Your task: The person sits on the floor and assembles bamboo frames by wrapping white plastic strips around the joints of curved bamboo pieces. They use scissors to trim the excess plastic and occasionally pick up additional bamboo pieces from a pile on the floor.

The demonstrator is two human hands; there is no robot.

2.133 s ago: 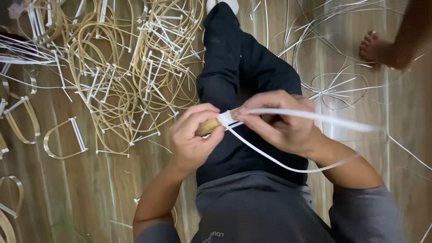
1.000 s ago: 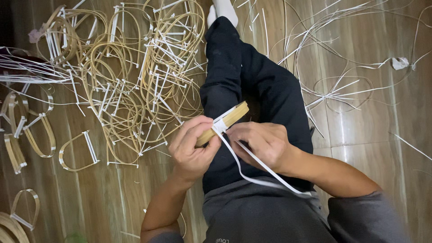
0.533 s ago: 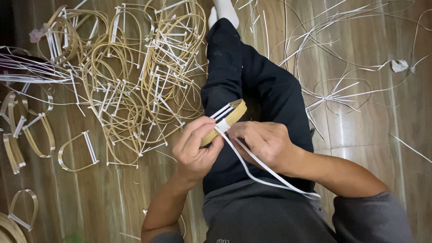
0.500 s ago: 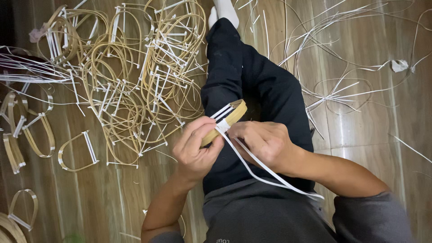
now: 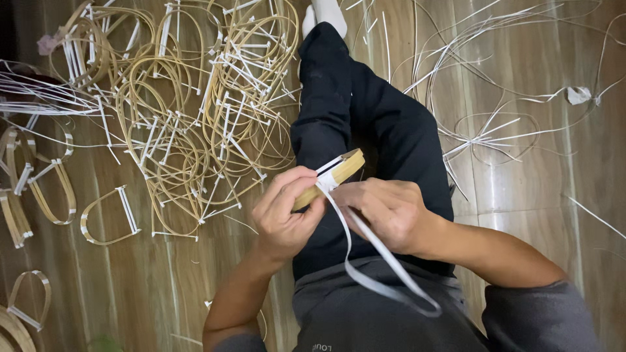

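My left hand [image 5: 285, 212] grips a curved tan bamboo strip [image 5: 336, 175] above my lap, thumb on top. A white flat band [image 5: 378, 257] is wrapped around the strip near its end and trails down in a loop across my grey shirt. My right hand [image 5: 385, 212] pinches this band just beside the wrap, fingers closed on it. Both hands touch each other over my black trouser leg [image 5: 355, 111].
A big pile of bent bamboo hoops with white ties [image 5: 189, 98] lies on the wooden floor at the left. Single tied hoops [image 5: 107, 212] lie nearer the left edge. Loose white strips [image 5: 495, 124] are scattered at the right. My socked foot [image 5: 326, 13] is at the top.
The right hand has pulled the white band in from a long stretch to the right down to a short hold beside the wrap. The bamboo strip has tilted up a little.
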